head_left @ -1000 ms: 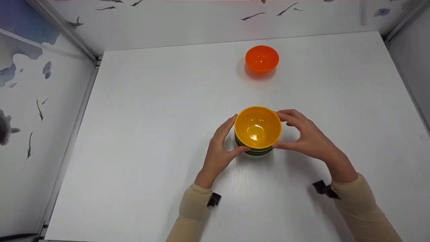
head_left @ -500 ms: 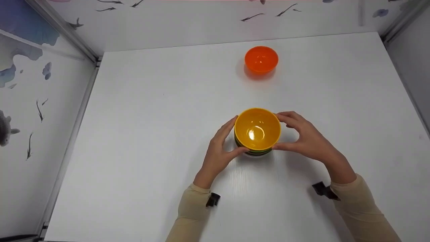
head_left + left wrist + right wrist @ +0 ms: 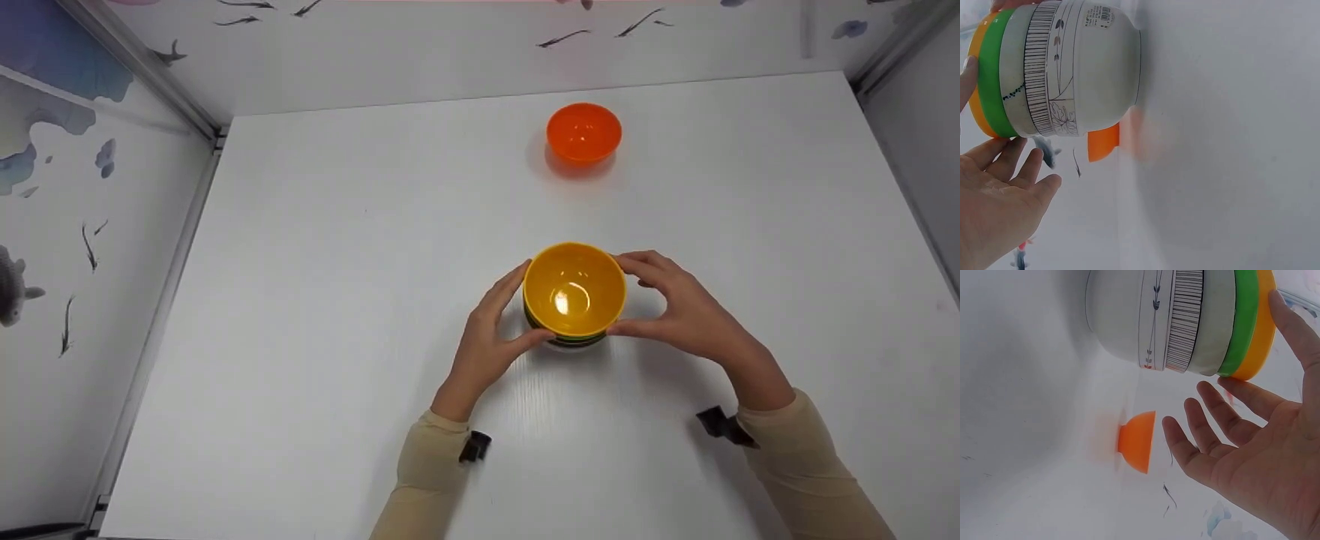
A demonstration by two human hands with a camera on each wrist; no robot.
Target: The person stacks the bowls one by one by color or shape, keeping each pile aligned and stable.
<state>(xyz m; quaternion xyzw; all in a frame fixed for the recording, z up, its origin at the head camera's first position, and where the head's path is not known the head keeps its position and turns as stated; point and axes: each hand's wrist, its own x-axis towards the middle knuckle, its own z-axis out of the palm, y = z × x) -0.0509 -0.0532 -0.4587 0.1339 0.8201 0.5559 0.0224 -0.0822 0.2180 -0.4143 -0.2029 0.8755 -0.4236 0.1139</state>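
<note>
A yellow bowl point(image 3: 574, 289) sits at the top of a nested stack, its inside facing up. Below its rim the wrist views show a green bowl point(image 3: 995, 79), then white patterned bowls point(image 3: 1188, 320), the lowest standing on the table. My left hand point(image 3: 486, 343) holds the left side of the yellow bowl, thumb at the front and fingers behind. From the right, my right hand point(image 3: 686, 311) spans the same rim between thumb and forefinger, its other fingers spread away from the stack in the right wrist view.
An orange bowl point(image 3: 584, 133) stands upright farther back on the white table point(image 3: 337, 300), behind the stack. White panels with painted fish enclose the back and left side point(image 3: 97, 247). A grey panel point(image 3: 911, 135) stands at the right.
The yellow bowl has sunk slightly into the stack, with less of the green showing beneath its rim. Both hands went down with it, keeping their hold.
</note>
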